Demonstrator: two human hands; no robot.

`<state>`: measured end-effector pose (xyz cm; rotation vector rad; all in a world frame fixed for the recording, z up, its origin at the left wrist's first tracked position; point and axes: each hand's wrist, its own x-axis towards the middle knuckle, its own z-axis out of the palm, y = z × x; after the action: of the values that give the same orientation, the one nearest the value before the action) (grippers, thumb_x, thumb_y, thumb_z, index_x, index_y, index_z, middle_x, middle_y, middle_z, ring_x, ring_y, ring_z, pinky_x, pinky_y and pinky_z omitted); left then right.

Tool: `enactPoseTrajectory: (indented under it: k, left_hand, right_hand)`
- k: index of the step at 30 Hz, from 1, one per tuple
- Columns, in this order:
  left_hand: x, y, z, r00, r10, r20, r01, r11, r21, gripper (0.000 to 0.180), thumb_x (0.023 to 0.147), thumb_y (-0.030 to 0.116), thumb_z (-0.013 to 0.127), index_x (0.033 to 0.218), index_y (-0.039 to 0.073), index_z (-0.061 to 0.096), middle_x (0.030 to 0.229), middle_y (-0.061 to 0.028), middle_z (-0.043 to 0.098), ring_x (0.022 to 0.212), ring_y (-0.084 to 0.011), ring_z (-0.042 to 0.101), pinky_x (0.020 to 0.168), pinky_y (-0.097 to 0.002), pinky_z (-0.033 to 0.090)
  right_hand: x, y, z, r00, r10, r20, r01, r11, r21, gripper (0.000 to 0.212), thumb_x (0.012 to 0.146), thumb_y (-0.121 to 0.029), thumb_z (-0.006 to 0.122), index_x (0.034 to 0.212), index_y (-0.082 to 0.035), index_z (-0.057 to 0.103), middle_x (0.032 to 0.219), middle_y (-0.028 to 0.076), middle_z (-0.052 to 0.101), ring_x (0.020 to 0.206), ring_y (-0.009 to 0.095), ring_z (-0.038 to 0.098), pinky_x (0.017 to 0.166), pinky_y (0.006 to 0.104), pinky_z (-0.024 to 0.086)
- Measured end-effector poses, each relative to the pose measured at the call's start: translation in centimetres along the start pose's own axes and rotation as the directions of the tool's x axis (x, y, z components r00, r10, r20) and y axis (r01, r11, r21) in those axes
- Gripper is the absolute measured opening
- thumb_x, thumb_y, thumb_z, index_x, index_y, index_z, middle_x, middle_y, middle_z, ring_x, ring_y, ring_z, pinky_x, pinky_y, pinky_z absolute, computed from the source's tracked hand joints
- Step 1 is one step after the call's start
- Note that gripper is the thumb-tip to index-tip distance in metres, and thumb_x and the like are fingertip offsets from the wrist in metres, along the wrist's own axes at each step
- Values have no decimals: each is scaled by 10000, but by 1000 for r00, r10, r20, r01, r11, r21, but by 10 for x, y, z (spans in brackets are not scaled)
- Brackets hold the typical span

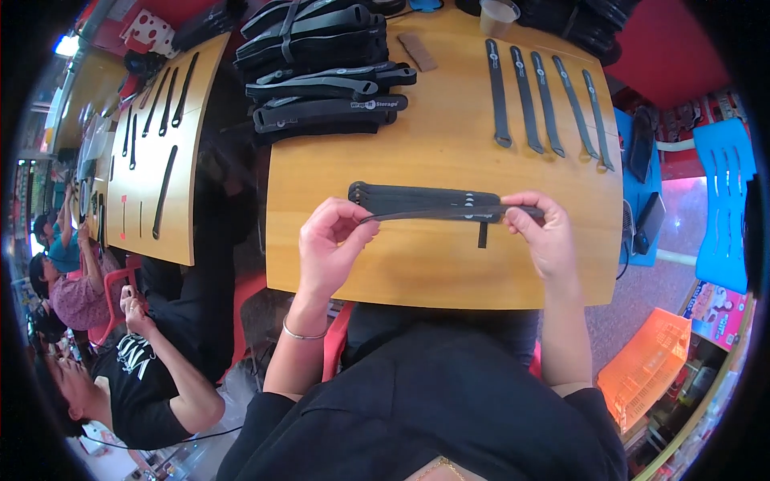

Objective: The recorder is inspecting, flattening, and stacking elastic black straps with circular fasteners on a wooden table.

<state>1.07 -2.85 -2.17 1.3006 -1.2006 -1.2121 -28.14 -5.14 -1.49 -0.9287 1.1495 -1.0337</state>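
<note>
Between my two hands a dark grey strap (433,213) is stretched out sideways above the wooden table (321,168). My left hand (330,240) pinches its left end between thumb and fingers. At the other end, my right hand (539,228) grips it the same way. Just behind the held strap lies a stack of black straps (409,195), fanned a little at its left end. A short black piece (483,235) sticks out below the strap near my right hand.
Bundled straps (321,80) are piled at the back left. Several single straps (525,96) lie spread at the back right, near a brown scrap (417,51) and a cup (499,14). An orange crate (646,369) stands at the lower right. A co-worker (136,377) sits at the left by another table (180,192).
</note>
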Motion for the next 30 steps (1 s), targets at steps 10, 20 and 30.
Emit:
enactPoseTrajectory:
  k: [10,20,30]
  left_hand:
    - [-8,-13,-17,993,-88,-74,92,995,49,112,852,-57,620,949,-44,675,840,-42,611,754,-110,657,659,-203,512]
    - [0,-28,-15,983,-41,-181,82,971,223,99,835,-35,656,933,-27,666,762,-4,599,637,-39,561,576,-170,449]
    - [4,-31,-15,974,-52,-221,90,982,168,103,836,-36,665,932,-24,628,730,16,604,628,-15,535,568,-153,433]
  right_hand:
    - [-18,21,4,994,-108,21,109,933,-342,201,900,1,592,1080,-8,680,893,4,558,722,61,548,653,197,458]
    - [-16,37,3,993,-78,-94,49,961,-272,128,855,12,668,925,-35,572,779,-34,585,673,26,527,604,169,437]
    - [-14,28,11,987,-31,-159,-7,972,-237,140,867,6,656,930,-29,537,789,-2,589,669,45,565,582,184,475]
